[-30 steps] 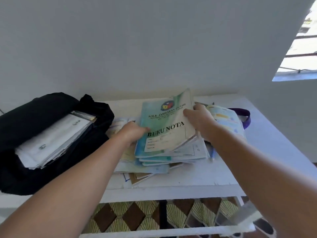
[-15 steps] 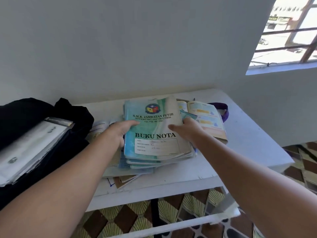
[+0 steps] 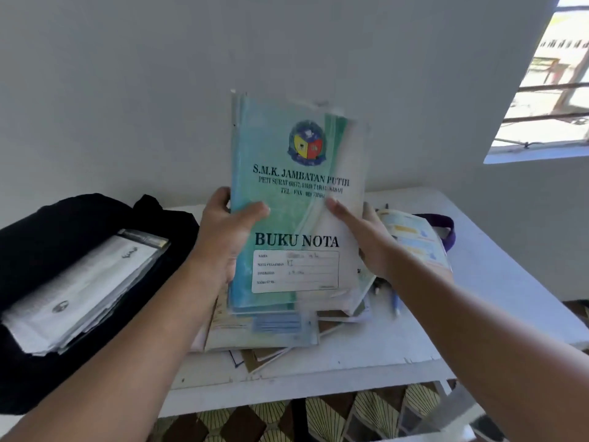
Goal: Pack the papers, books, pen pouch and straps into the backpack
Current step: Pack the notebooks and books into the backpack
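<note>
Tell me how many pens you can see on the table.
2, both lying on the white table right of the book pile: a blue pen and a darker one beside it, partly under the right hand. More may be hidden beneath the books.

Teal notebooks (image 3: 296,199) upright, black backpack (image 3: 63,237) holding papers (image 3: 79,288)

A single wide-angle view, worn on the person's head, looks forward and down across both forearms at a white desk (image 3: 497,282) set against a pale wall (image 3: 159,90). It sits close: the raised hands fill the middle. A window (image 3: 548,90) cuts the upper right corner, patterned floor (image 3: 334,416) the bottom edge.
</note>
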Action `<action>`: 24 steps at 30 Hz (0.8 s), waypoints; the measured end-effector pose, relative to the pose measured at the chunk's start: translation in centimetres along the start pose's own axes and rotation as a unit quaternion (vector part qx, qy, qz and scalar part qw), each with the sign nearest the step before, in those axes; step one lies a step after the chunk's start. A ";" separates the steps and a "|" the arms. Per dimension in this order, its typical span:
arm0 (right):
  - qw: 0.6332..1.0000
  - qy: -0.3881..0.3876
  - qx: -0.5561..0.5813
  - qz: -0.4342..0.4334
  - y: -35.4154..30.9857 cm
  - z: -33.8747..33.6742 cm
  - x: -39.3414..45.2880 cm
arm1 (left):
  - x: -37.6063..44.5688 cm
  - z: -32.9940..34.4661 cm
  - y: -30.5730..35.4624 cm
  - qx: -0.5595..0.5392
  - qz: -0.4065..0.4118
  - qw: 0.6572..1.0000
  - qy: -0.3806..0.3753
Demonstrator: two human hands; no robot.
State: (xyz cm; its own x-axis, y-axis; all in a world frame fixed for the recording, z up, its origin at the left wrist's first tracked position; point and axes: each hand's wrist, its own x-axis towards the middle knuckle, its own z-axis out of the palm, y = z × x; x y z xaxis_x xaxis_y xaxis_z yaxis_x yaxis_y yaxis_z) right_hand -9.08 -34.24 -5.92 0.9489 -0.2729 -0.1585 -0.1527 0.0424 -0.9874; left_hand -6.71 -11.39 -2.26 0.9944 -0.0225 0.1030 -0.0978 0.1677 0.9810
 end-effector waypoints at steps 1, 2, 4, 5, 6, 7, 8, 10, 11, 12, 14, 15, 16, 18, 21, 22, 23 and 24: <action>0.998 -0.017 0.052 -0.010 -0.8 0.3 0.1 | 0.1 -0.4 0.3 -0.002 0.039 0.999 -0.008; 0.996 -0.018 0.078 -0.032 -1.7 0.8 0.2 | 0.2 -0.7 0.5 0.009 0.078 0.997 -0.009; 0.991 0.009 0.102 -0.092 -4.0 1.8 -0.1 | 0.5 -0.6 1.1 0.050 0.150 0.987 0.012; 0.987 0.019 0.104 -0.123 -4.8 2.2 0.0 | 0.7 -0.4 1.2 0.067 0.175 0.982 0.029; 0.983 0.020 0.101 -0.152 -5.3 2.5 0.0 | 1.0 -0.4 1.3 0.074 0.187 0.979 0.043; 0.980 0.012 0.095 -0.176 -5.3 2.7 0.3 | 1.4 -0.5 0.8 0.070 0.184 0.979 0.050; 0.978 0.003 0.080 -0.193 -5.1 2.8 0.1 | 1.7 -0.8 0.2 0.055 0.166 0.983 0.049; 0.980 -0.035 0.029 -0.193 -3.1 2.8 0.3 | 2.1 -1.7 -2.1 0.017 0.117 0.993 0.028; 0.981 -0.065 0.007 -0.184 -1.8 2.7 0.5 | 2.1 -2.1 -3.4 0.009 0.097 0.995 0.013; 0.980 -0.087 -0.007 -0.177 -0.9 2.5 0.4 | 1.9 -2.4 -4.6 0.009 0.083 0.997 -0.001; 0.981 -0.088 -0.023 -0.170 -0.4 2.4 0.7 | 1.9 -2.6 -6.2 0.008 0.072 0.997 -0.011; 0.981 -0.085 -0.030 -0.170 -0.5 2.3 0.9 | 2.2 -2.7 -6.6 0.003 0.067 0.998 -0.006; 0.981 -0.081 -0.036 -0.173 -0.7 2.4 1.1 | 2.7 -2.7 -6.7 -0.001 0.058 0.998 -0.002; 0.979 -0.066 -0.033 -0.188 -0.9 2.8 1.3 | 3.6 -2.8 -6.7 0.005 0.040 0.999 0.010; 0.981 -0.035 0.004 -0.193 -0.7 3.6 1.7 | 3.2 -2.2 -6.7 0.075 0.036 0.992 0.093; 0.982 -0.024 0.023 -0.187 -0.8 3.8 1.9 | 2.8 -2.0 -7.0 0.121 0.034 0.981 0.147; 0.983 -0.012 0.046 -0.179 -1.0 3.8 2.1 | 2.1 -1.5 -7.0 0.146 0.023 0.967 0.206; 0.983 0.001 0.076 -0.168 -1.3 3.7 2.3 | 1.6 -1.0 -7.2 0.139 -0.008 0.956 0.258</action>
State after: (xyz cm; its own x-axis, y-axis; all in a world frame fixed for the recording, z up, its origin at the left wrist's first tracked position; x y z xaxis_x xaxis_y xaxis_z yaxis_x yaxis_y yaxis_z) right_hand -5.62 -31.34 -4.96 0.9383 -0.2977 0.1759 0.2120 0.0934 -0.9728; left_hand -4.42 -11.61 -9.37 0.8761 0.4781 0.0629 -0.0177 -0.0985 0.9950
